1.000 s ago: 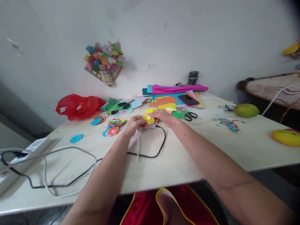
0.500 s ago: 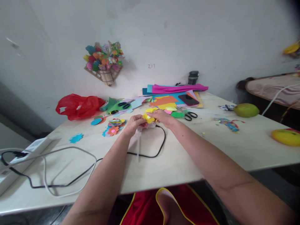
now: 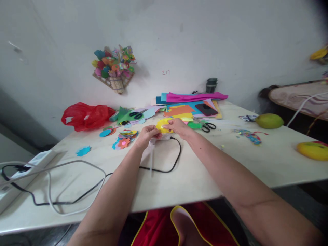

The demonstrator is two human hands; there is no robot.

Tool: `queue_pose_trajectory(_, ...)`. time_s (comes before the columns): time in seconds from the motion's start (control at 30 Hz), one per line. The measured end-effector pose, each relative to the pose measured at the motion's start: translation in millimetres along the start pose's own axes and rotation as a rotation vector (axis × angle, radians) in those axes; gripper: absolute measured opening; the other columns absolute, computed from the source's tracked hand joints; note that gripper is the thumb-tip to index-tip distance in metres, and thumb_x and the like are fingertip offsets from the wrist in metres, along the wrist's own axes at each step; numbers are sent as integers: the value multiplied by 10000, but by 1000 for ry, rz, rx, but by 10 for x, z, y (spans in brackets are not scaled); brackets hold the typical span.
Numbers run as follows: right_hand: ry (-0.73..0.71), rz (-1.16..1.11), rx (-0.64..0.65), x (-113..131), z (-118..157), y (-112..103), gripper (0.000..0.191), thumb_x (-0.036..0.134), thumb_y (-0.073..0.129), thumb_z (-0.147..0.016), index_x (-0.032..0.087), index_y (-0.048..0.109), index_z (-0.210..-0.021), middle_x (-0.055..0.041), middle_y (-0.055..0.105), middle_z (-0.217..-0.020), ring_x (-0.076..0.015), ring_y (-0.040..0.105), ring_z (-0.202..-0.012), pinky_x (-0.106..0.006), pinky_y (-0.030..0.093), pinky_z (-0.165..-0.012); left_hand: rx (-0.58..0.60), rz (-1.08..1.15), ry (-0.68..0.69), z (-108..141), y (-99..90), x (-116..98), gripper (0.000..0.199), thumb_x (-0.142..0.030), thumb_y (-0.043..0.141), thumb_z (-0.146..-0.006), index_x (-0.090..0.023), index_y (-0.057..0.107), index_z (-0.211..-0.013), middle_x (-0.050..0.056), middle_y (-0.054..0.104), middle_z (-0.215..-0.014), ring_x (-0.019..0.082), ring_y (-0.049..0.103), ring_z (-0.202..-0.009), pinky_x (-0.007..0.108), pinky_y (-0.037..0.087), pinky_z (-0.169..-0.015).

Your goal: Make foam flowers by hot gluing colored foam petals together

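Between my two hands is a yellow paper flower (image 3: 161, 124) with a small pale centre. My left hand (image 3: 148, 135) pinches its left edge. From the right, my right hand (image 3: 178, 127) grips it, thumb and fingertips closed near the centre. Just under the hands lies a whitish glue gun (image 3: 165, 137), partly hidden, with a translucent glue stick (image 3: 151, 159) pointing toward me and a black cord (image 3: 176, 160) running from it. Left of my left hand sits a pile of colourful paper flowers (image 3: 124, 140).
A red plastic bag (image 3: 87, 116), scissors (image 3: 208, 127) and a phone (image 3: 206, 109) lie around the hands. Coloured paper sheets (image 3: 179, 111) are stacked at the back. A power strip (image 3: 28, 171) with looping cables takes the left. Mangoes (image 3: 269, 121) stand right.
The yellow flower has tilted slightly between my hands, and my right fingers have curled further over its centre. The surrounding things have stayed put.
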State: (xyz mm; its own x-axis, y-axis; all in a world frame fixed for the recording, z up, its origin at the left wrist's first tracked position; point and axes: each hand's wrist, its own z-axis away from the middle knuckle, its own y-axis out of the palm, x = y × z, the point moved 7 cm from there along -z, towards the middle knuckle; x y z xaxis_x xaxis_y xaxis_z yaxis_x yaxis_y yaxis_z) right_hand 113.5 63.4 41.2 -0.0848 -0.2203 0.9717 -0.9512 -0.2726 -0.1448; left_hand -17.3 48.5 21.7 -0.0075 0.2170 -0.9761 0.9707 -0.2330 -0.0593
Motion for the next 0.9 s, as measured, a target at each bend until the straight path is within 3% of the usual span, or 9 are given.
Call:
queue_pose_trajectory(0.33,29,-7,143,-43,-11,-22,334,447,682,-560,142,547,-580,22,502,-543,-74,406,-510,-228,294,-497,-7,-3,-5,12,3,-19,200,-304,638,-634,-136,530,-628,35,636,-604,119,577,-522,238,448,-552)
queue_pose_trajectory(0.67,20,10,107,-40,-6,24,350,417,713,-510,149,493,-551,51,442,-521,-66,377,-508,-230,292,-506,9,-1,-4,14,22,-28,196,-297,631,-637,-130,528,-645,41,631,-603,120,576,-526,235,452,-548)
queue_pose_trajectory(0.9,4,54,112,2,18,40,382,421,700,-530,165,417,-516,64,381,-504,-59,327,-494,-226,250,-486,-19,-6,4,10,18,-33,338,-466,594,-691,-139,509,-696,29,602,-569,119,573,-520,229,449,-532)
